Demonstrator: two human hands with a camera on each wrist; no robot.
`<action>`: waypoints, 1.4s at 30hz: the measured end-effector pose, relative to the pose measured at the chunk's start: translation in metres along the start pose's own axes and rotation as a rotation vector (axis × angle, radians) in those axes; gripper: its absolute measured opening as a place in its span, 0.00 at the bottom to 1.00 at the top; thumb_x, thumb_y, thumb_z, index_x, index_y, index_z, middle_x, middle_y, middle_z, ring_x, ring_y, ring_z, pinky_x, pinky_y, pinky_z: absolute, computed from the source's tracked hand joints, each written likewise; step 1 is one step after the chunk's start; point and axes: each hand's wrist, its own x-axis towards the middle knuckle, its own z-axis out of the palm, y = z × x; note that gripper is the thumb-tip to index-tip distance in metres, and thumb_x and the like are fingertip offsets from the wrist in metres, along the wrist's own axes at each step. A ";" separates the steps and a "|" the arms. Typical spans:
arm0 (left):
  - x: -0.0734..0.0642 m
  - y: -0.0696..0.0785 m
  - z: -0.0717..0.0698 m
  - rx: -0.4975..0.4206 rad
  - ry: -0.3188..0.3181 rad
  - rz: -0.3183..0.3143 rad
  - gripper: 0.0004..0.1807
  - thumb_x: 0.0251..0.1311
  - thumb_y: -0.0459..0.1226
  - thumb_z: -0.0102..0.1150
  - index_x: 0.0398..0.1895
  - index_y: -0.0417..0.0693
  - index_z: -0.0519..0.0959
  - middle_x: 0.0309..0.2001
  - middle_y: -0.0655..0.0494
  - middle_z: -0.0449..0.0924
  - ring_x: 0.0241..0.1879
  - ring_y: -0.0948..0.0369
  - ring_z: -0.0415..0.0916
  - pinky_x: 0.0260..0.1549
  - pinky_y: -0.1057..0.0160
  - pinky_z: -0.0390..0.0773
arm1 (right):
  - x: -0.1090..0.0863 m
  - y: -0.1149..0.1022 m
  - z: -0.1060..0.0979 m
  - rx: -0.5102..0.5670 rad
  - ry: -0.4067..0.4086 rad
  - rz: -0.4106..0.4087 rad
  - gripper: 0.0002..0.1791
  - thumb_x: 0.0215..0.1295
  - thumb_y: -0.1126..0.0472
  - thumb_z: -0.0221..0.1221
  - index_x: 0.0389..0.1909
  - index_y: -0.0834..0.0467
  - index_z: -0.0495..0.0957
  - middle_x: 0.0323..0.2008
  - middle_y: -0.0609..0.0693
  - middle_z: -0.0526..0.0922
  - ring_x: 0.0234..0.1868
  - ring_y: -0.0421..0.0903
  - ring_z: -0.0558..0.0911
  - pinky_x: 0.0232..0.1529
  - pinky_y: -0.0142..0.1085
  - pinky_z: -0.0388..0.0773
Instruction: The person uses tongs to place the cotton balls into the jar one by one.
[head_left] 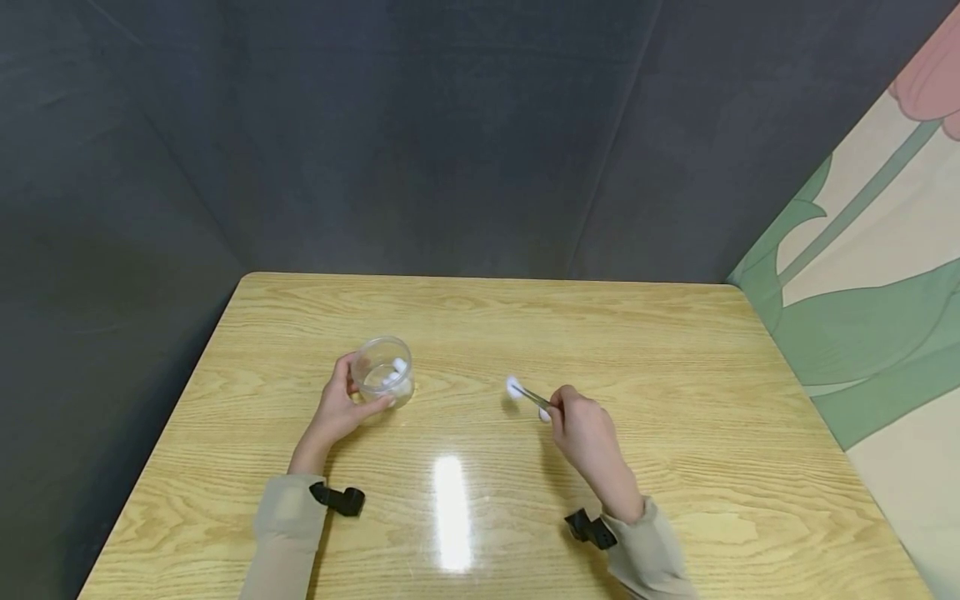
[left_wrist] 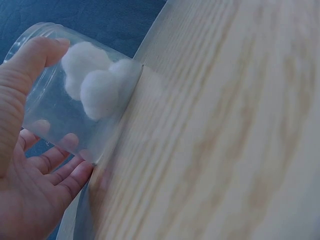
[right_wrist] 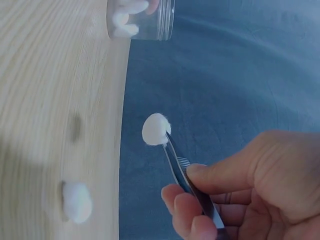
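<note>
My left hand [head_left: 341, 408] grips a clear plastic jar [head_left: 367, 375] that stands on the table, thumb on the near side and fingers around the far side. Several white cotton balls [left_wrist: 100, 95] lie inside the jar. In my right hand [head_left: 588, 437] is a pair of metal tweezers [right_wrist: 187, 182], pinched between thumb and fingers. The tweezers' tips hold one cotton ball [right_wrist: 156, 129] raised above the table, to the right of the jar. Another cotton ball [right_wrist: 76, 202] lies on the table, partly behind the tweezers and right hand in the head view.
The wooden table [head_left: 480, 325] has a bright light reflection near its front middle. A dark cloth [head_left: 480, 142] hangs behind it and along the left. To the right is a flower-patterned cloth [head_left: 885, 333]. Each wrist wears a black camera strap [head_left: 337, 498].
</note>
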 end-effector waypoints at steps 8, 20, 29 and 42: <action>0.000 0.000 0.000 -0.003 0.000 0.004 0.44 0.48 0.26 0.67 0.66 0.32 0.52 0.63 0.30 0.59 0.59 0.37 0.61 0.56 0.42 0.62 | 0.003 -0.005 0.005 0.012 -0.005 -0.018 0.04 0.57 0.72 0.60 0.27 0.65 0.74 0.18 0.52 0.76 0.15 0.42 0.69 0.15 0.34 0.67; 0.000 0.000 0.000 -0.003 0.005 0.008 0.44 0.48 0.26 0.67 0.66 0.31 0.52 0.62 0.30 0.60 0.58 0.37 0.61 0.56 0.42 0.62 | 0.012 -0.022 0.006 0.025 0.003 -0.045 0.04 0.58 0.71 0.60 0.28 0.64 0.74 0.18 0.51 0.75 0.15 0.42 0.69 0.15 0.34 0.67; 0.000 0.000 0.001 0.014 0.001 0.015 0.43 0.48 0.26 0.66 0.65 0.30 0.52 0.61 0.29 0.60 0.58 0.37 0.63 0.54 0.42 0.64 | 0.016 -0.030 0.011 0.034 -0.005 -0.064 0.04 0.58 0.71 0.60 0.27 0.64 0.73 0.18 0.51 0.75 0.15 0.41 0.69 0.15 0.34 0.67; 0.001 -0.001 0.000 0.021 0.001 0.012 0.43 0.49 0.26 0.66 0.66 0.31 0.51 0.61 0.29 0.60 0.57 0.37 0.63 0.54 0.42 0.65 | 0.025 -0.045 0.016 0.074 0.009 -0.122 0.05 0.57 0.71 0.60 0.27 0.64 0.73 0.18 0.51 0.75 0.15 0.40 0.68 0.15 0.32 0.66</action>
